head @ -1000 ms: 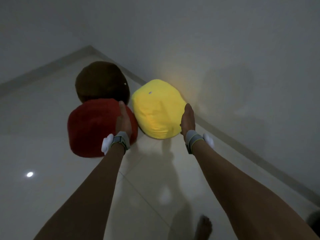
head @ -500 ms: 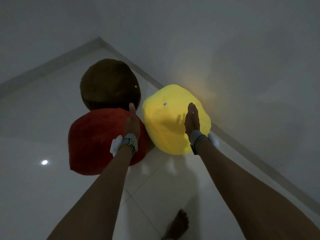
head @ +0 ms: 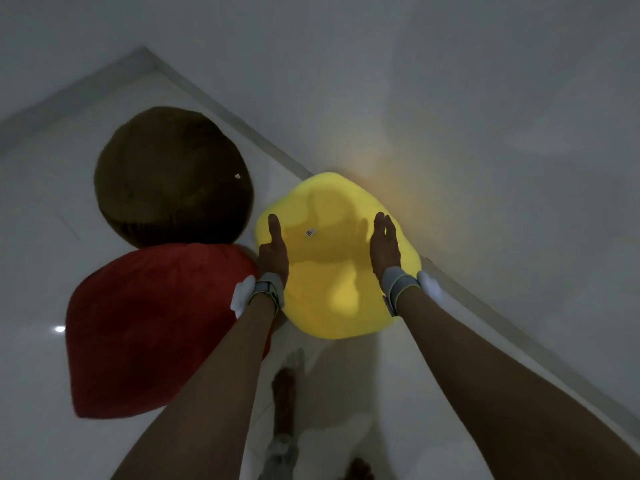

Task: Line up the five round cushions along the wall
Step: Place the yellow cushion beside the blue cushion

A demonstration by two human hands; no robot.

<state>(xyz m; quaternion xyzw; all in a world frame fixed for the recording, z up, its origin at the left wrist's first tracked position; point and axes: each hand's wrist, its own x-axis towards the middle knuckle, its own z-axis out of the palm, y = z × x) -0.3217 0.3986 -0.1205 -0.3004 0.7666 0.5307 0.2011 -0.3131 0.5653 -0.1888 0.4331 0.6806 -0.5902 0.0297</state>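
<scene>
A yellow round cushion point(head: 332, 271) lies on the white floor against the wall's skirting. My left hand point(head: 273, 251) grips its left side, thumb on top. My right hand point(head: 384, 247) presses on its right top edge. A brown round cushion point(head: 173, 174) sits farther along the wall, near the corner. A red round cushion point(head: 156, 327) lies to the left of the yellow one, away from the wall and touching the brown one. Only these three cushions are in view.
The grey wall point(head: 485, 133) runs diagonally from the upper-left corner to the lower right, with a skirting board point(head: 519, 348) at its foot. My bare foot point(head: 284, 393) stands on the glossy tiled floor point(head: 41, 237) below the yellow cushion.
I have stepped closer and both hands have come onto the yellow cushion's top. My left hand left the red cushion's edge. The yellow cushion has been pressed nearer the wall.
</scene>
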